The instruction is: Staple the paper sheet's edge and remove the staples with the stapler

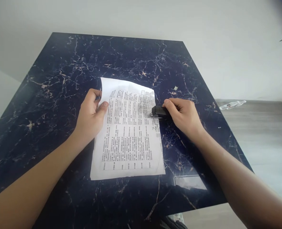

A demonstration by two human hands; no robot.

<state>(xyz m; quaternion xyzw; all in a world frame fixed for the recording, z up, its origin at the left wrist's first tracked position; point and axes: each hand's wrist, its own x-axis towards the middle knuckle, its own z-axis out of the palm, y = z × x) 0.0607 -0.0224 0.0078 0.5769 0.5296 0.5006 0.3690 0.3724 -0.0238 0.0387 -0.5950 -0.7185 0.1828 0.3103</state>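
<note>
Inspector: Forearms first, being nearest the lens: left forearm and right forearm, both bare, come in from the lower corners. Report on the fingers.

Assessor: Left hand is closed in a pinch on the paper at its far left corner. Thumb lies on the printed face. The other fingers are curled beneath, and the corner is lifted and curling off the table. Right hand is closed round a small black stapler, with its fingers folded over the top and little gap showing. The stapler's mouth meets the paper's right edge toward the far end. Whether the edge is inside the mouth I cannot tell.

Inspector: Position of the paper?

Assessor: Middle of the dark marbled table, between the two hands, near end lying flat. The right edge shows layering, so I judge more than one sheet.

Inspector: Handling?

Assessor: In my judgement it is light, limp and readily creased; the far part is rumpled. It would slide on the polished top unless pinned. It is best held at a corner, or pressed flat under the palm close to the edge being worked. The stapler I judge rigid, small and light, best gripped from above along its body.

Inspector: Surroundings?

Assessor: One small white scrap lies on the table beyond the right hand, well apart from the paper. A clear plastic item lies off the table to the right, by the wall. Its nature I cannot tell.
</note>
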